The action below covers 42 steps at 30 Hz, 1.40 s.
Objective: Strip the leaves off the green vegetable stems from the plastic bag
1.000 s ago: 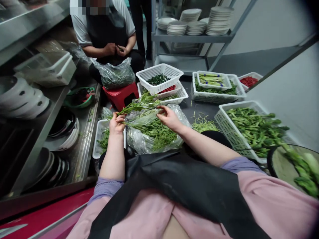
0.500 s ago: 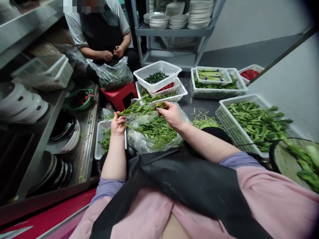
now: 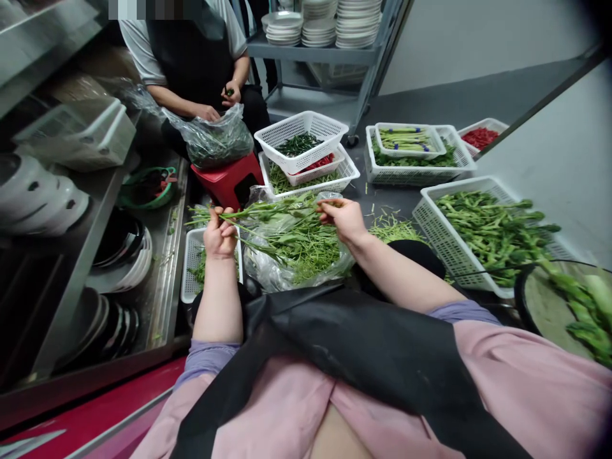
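A bunch of thin leafy green stems [image 3: 268, 209] stretches sideways between my two hands. My left hand [image 3: 220, 234] is closed around its left part, with stem ends sticking out past the fingers. At the right end, my right hand [image 3: 340, 215] pinches at the tips of the greens; its fingertips partly hide what lies between them. Below the bunch sits a clear plastic bag [image 3: 270, 271], spread open and heaped with loose green stems [image 3: 310, 248]. A white basket [image 3: 187, 274] with some greens stands under my left forearm.
Cut stem pieces [image 3: 394, 228] lie on the floor at right. Stacked white baskets [image 3: 306, 127] hold green and red produce. A larger basket [image 3: 442, 236] of green stalks stands at right. Opposite, a co-worker [image 3: 191, 70] handles a bag on a red stool [image 3: 229, 178]. Metal shelves [image 3: 162, 293] with dishes flank the left.
My hands have moved apart, the left slightly left and the right to the right, with the greens between them. The co-worker's hands have separated, one lowered to the bag. The view has shifted slightly.
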Available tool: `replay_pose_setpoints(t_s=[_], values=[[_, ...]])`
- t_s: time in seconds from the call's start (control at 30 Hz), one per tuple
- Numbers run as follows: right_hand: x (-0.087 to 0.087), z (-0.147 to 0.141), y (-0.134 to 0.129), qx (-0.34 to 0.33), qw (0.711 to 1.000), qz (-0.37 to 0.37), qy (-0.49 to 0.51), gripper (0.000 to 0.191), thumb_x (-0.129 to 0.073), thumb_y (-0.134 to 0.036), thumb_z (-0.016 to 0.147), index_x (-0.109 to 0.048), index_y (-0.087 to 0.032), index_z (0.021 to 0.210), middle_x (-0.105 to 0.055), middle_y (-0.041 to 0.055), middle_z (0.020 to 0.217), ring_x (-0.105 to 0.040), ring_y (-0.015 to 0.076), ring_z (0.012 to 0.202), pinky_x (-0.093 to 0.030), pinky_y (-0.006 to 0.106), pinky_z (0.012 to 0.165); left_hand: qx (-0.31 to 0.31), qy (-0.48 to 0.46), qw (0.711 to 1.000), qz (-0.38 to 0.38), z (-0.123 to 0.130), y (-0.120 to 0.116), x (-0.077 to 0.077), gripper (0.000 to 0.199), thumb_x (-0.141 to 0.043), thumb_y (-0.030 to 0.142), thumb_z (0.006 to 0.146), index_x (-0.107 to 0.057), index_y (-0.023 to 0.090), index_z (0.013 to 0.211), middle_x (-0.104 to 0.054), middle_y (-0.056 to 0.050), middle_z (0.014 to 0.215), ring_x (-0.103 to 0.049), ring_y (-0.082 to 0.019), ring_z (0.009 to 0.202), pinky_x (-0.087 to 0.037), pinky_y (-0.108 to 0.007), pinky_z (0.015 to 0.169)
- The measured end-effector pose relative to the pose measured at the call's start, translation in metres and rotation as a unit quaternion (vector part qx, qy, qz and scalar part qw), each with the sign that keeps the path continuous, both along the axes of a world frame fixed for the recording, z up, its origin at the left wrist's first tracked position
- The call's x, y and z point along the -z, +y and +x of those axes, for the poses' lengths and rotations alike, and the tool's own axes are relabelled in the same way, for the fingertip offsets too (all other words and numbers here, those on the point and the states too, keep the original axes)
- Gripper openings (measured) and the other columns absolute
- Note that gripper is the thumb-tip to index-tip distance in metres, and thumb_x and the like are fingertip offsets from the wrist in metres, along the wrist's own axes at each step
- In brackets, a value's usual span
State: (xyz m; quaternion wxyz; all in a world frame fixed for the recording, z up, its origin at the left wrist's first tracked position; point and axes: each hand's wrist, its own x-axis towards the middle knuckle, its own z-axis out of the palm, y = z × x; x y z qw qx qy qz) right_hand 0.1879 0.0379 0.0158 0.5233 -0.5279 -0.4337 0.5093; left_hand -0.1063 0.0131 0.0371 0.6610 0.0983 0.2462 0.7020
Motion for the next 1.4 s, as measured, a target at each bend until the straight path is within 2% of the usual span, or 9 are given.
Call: replay_pose_setpoints(t_s=[0.1, 0.2, 0.4, 0.57, 0.73, 0.93, 1.17, 1.27, 1.4], values=[[0.013, 0.014, 0.000, -0.015, 0.999, -0.029, 0.034, 0.021, -0.071, -0.029, 0.070, -0.068, -0.013, 0.084, -0.070, 0.0059, 0.074, -0.057, 0.0092, 0.051, -0.049, 0.022, 0.050, -0.049, -0.023, 0.998, 0.015, -0.010, -0.001, -0.005, 0.048, -0.023, 0.039, 0.100, -0.050, 0.013, 0.070, -0.042, 0.003, 0.060, -0.027, 0.001, 0.038, -0.020, -0.002, 0.030], [0.032, 0.011, -0.013, -0.136, 0.983, -0.054, -0.108, 0.013, -0.064, -0.020, 0.075, -0.070, -0.012, 0.083, -0.069, 0.0065, 0.071, -0.060, 0.0121, 0.054, -0.052, 0.026, 0.055, -0.061, -0.029, 0.998, 0.010, -0.014, -0.002, -0.007, 0.048, -0.024, 0.039, 0.100, -0.050, 0.014, 0.070, -0.044, 0.003, 0.061, -0.029, 0.001, 0.037, -0.020, -0.001, 0.031], [0.050, -0.012, -0.039, -0.347, 0.865, 0.032, -0.360, 0.067, -0.057, 0.002, 0.064, -0.061, -0.019, 0.127, -0.062, 0.0119, 0.125, -0.064, 0.0194, 0.102, -0.047, 0.034, 0.096, -0.045, -0.025, 0.998, 0.025, -0.012, -0.003, -0.003, 0.048, -0.024, 0.036, 0.101, -0.052, 0.014, 0.070, -0.046, 0.001, 0.062, -0.027, 0.001, 0.039, -0.020, -0.002, 0.031], [0.019, -0.018, -0.035, -0.228, 0.965, 0.057, -0.113, 0.048, -0.062, -0.024, 0.076, -0.056, -0.017, 0.123, -0.064, 0.0082, 0.105, -0.061, 0.0125, 0.072, -0.053, 0.031, 0.072, -0.046, -0.027, 0.999, 0.012, -0.011, -0.003, -0.001, 0.047, -0.025, 0.036, 0.101, -0.052, 0.014, 0.070, -0.046, 0.002, 0.062, -0.026, 0.001, 0.039, -0.021, -0.002, 0.031], [-0.013, -0.033, -0.034, -0.168, 0.981, 0.057, 0.077, 0.040, -0.074, -0.039, 0.066, -0.056, -0.019, 0.095, -0.063, -0.0001, 0.078, -0.057, 0.0109, 0.060, -0.048, 0.025, 0.057, -0.038, -0.038, 0.999, 0.004, -0.008, -0.002, 0.000, 0.047, -0.024, 0.037, 0.101, -0.052, 0.014, 0.071, -0.048, 0.001, 0.065, -0.029, 0.002, 0.038, -0.021, -0.001, 0.031], [-0.026, -0.038, -0.039, -0.167, 0.980, 0.100, -0.032, 0.028, -0.066, -0.044, 0.076, -0.053, -0.019, 0.077, -0.061, -0.0004, 0.065, -0.053, 0.0116, 0.056, -0.044, 0.026, 0.057, -0.030, -0.041, 0.999, 0.011, -0.005, -0.004, -0.001, 0.045, -0.024, 0.036, 0.101, -0.050, 0.013, 0.073, -0.042, 0.003, 0.061, -0.027, 0.002, 0.037, -0.020, -0.001, 0.030], [-0.014, 0.000, -0.024, -0.161, 0.886, 0.207, -0.383, 0.012, -0.055, -0.017, 0.078, -0.052, -0.019, 0.067, -0.063, 0.0081, 0.073, -0.058, 0.0193, 0.075, -0.044, 0.032, 0.075, -0.030, -0.022, 0.999, 0.012, -0.009, -0.007, -0.002, 0.043, -0.026, 0.034, 0.101, -0.050, 0.014, 0.072, -0.041, 0.003, 0.062, -0.026, 0.001, 0.036, -0.020, -0.004, 0.030], [-0.010, 0.015, -0.011, -0.129, 0.933, 0.119, -0.315, 0.007, -0.054, -0.020, 0.078, -0.055, -0.019, 0.071, -0.063, 0.0070, 0.072, -0.058, 0.0174, 0.069, -0.046, 0.031, 0.068, -0.046, -0.041, 0.998, 0.016, -0.012, -0.006, -0.002, 0.045, -0.024, 0.036, 0.101, -0.049, 0.014, 0.071, -0.043, 0.002, 0.064, -0.027, 0.002, 0.036, -0.021, -0.003, 0.031], [-0.021, 0.008, -0.014, -0.229, 0.972, 0.024, -0.044, 0.027, -0.055, -0.023, 0.073, -0.063, -0.018, 0.098, -0.067, 0.0039, 0.084, -0.059, 0.0122, 0.063, -0.049, 0.028, 0.062, -0.039, -0.049, 0.998, 0.008, -0.008, -0.004, -0.004, 0.046, -0.023, 0.036, 0.101, -0.049, 0.013, 0.070, -0.040, 0.003, 0.060, -0.028, 0.002, 0.035, -0.021, -0.003, 0.030]])
